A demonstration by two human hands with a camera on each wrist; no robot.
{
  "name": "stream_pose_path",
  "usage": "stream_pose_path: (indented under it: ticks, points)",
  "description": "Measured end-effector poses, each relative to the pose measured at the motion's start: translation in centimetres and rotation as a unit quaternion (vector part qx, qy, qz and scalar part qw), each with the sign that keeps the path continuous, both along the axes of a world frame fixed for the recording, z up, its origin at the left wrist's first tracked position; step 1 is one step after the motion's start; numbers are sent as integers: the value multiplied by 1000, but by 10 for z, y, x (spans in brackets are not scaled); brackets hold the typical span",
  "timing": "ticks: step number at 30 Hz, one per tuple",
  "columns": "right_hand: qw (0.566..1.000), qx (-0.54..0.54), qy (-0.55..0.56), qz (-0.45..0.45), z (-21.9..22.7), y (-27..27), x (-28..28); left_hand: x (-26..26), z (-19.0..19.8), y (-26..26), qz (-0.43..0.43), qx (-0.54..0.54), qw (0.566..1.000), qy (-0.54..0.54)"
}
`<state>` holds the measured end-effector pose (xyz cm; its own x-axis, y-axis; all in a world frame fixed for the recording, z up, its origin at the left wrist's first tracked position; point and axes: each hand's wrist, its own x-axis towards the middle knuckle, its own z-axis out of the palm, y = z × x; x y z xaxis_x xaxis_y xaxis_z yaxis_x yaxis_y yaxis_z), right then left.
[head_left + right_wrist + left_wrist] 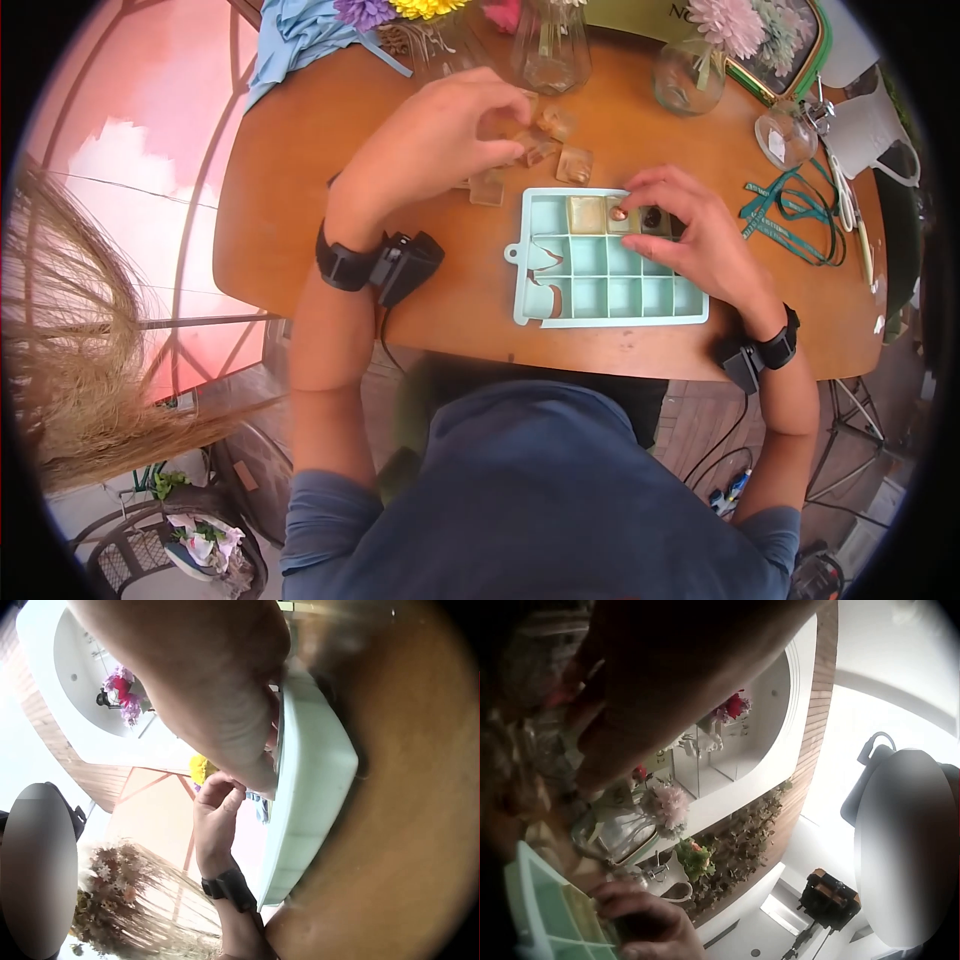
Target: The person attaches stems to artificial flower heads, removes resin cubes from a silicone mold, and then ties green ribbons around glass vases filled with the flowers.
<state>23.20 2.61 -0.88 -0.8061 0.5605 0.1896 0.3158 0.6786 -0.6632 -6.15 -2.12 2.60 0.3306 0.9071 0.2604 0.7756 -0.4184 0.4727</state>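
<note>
A pale mint ice cube tray [585, 322] lies on the wooden table, with ragged brown-showing gaps in its left compartments. Along its back row sit clear amber cubes, one plain [587, 214], one with a coppery bit inside [619, 214] and one with a dark bit [654, 220]. My right hand [690, 235] arches over that row, thumb and index finger spread at the tray's back right. Beyond the tray, my left hand [440, 125] reaches over several loose amber cubes [574, 165], its thumb and index finger parted, fingertips close to the nearest ones.
Glass vases [552, 60] with flowers line the back edge beside blue cloth [300, 45]. At the right lie a teal ribbon [800, 215] and scissors [848, 205], near a white pitcher [870, 130] and a green-framed mirror [785, 50].
</note>
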Motion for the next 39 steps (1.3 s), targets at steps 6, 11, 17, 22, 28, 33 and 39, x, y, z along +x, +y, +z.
stream_pose_path:
  ticks: [6, 11, 17, 22, 28, 33, 39]
  points:
    - [999, 30, 6, 20, -2, 3, 2, 22, -35, 9, -72, 67, 994, 47]
    - [1000, 15, -10, 17, 3, 4, 3, 32, -42, 13, -85, 66, 992, 63]
    - [999, 16, -38, 12, 6, 2, 1, 32, -45, 16, -69, 65, 995, 5]
    - [999, 0, -44, -18, 9, 7, 11, 35, -16, 2, -47, -73, 980, -181]
    - [999, 0, -46, -13, 11, 13, 15, 63, -22, -13, -183, -82, 967, -156]
    - [999, -8, -48, -20, 8, 12, 16, 65, -27, -13, -190, -63, 974, -107]
    - [998, -10, -58, -21, 10, 12, 15, 66, -28, -14, -193, -27, 979, -66]
